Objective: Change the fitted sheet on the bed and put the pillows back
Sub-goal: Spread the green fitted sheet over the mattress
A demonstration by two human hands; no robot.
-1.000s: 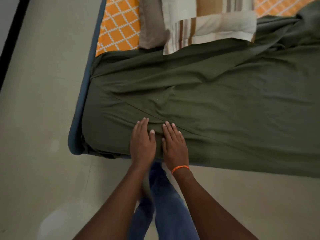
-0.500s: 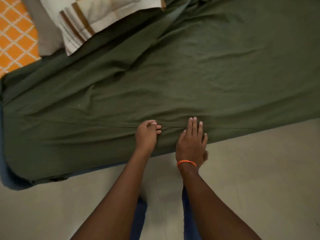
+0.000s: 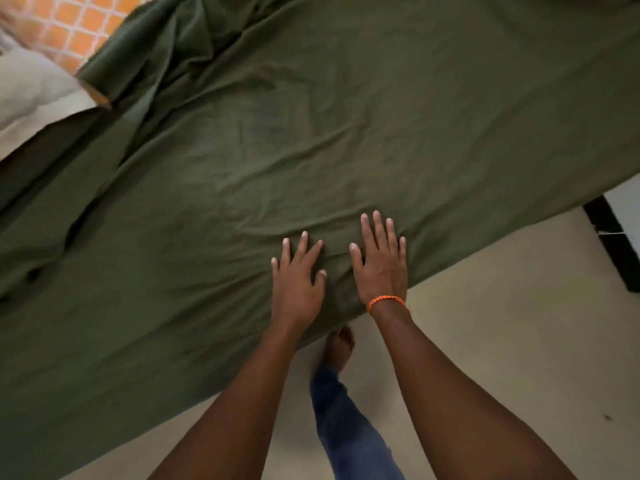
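A dark green sheet [image 3: 311,133] covers most of the bed, creased and bunched toward the upper left. My left hand [image 3: 298,282] lies flat on it near the bed's near edge, fingers spread. Just to its right, my right hand [image 3: 381,261], with an orange band at the wrist, also presses flat on the sheet. A pale pillow [image 3: 31,88] lies at the far left, partly cut off. Behind it shows the orange patterned sheet [image 3: 69,29].
Beige floor [image 3: 502,341] runs along the near side of the bed. My bare foot and blue trouser leg [image 3: 346,410] stand close to the bed edge between my arms. A black skirting strip [image 3: 613,244] lies on the right.
I have stepped along the bed to the right; the pillow has slid out to the left of view. My left hand has opened from curled to flat, and both hands now sit further onto the sheet.
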